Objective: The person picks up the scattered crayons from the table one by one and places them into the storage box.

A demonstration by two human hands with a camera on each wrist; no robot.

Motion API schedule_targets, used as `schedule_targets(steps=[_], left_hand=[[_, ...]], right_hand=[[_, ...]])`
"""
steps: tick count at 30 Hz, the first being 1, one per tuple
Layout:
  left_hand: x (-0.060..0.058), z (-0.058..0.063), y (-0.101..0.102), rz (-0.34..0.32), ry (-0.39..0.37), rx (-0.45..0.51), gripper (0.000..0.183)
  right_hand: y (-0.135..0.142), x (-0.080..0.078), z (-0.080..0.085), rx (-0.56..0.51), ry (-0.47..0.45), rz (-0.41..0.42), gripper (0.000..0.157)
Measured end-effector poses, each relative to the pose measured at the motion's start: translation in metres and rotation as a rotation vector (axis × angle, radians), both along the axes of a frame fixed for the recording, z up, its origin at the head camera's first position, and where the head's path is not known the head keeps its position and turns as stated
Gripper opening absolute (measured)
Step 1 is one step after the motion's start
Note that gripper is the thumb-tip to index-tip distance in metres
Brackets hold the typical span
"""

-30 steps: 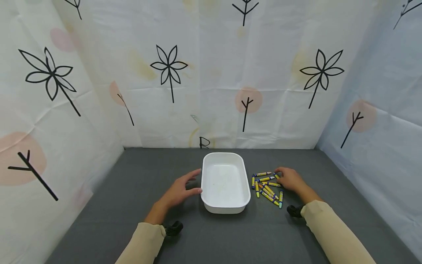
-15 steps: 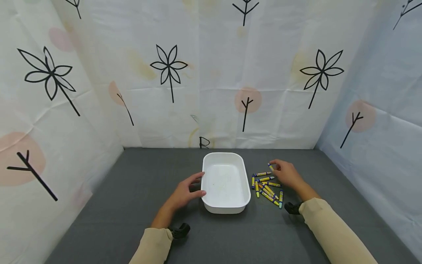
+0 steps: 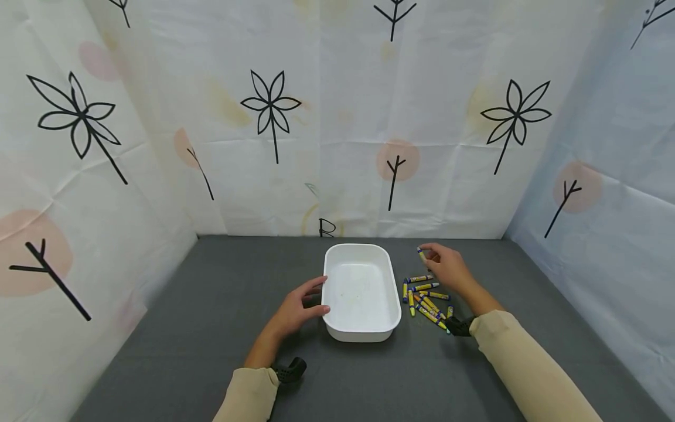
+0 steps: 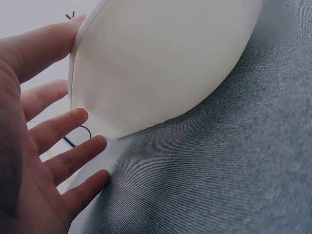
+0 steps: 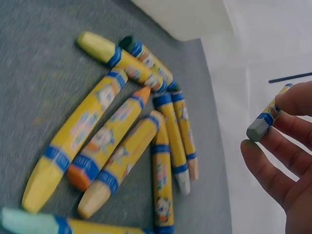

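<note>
In the head view my right hand (image 3: pixel 454 271) pinches a crayon (image 3: pixel 421 254) between thumb and fingers, above the far side of the crayon pile. Its yellow and blue wrapper and greyish tip show in the right wrist view, where the crayon (image 5: pixel 265 118) hangs clear of the others. At the left side of a white plastic tray (image 3: pixel 364 337) is my left hand (image 3: pixel 292 308), fingers spread. Its thumb lies against the tray's rim (image 4: pixel 74 61) in the left wrist view, and the other fingertips stay by the tray's wall, mostly straight.
Several loose crayons (image 3: pixel 424 287) lie in a pile right of the tray, one with an orange tip (image 5: pixel 109 139). A grey cloth (image 3: pixel 253 269) covers the table. White printed curtains (image 3: pixel 337 187) stand behind and at both sides.
My right hand has lifted the crayon from the pile and carried it up and to the left. My left hand has moved slightly right, up to the tray's rim.
</note>
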State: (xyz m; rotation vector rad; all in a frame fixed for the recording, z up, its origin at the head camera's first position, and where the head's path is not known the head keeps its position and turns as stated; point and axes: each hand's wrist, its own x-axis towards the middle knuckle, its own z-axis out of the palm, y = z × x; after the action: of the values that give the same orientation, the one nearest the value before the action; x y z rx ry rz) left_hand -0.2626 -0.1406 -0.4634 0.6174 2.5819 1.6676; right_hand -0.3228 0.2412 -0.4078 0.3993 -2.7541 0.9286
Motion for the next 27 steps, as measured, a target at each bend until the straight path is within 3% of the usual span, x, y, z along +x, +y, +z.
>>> schedule_targets(steps=[16,27], left_hand=[[0.000,-0.004,-0.003,-0.015,0.006,0.035,0.065],[0.000,-0.006,-0.002,-0.025,-0.018,0.061,0.067]], right_hand=[[-0.046,-0.015,0.025,-0.048,-0.001,0.086,0.037],[-0.071,-0.023,0.028,-0.051,-0.032,0.128,0.038]])
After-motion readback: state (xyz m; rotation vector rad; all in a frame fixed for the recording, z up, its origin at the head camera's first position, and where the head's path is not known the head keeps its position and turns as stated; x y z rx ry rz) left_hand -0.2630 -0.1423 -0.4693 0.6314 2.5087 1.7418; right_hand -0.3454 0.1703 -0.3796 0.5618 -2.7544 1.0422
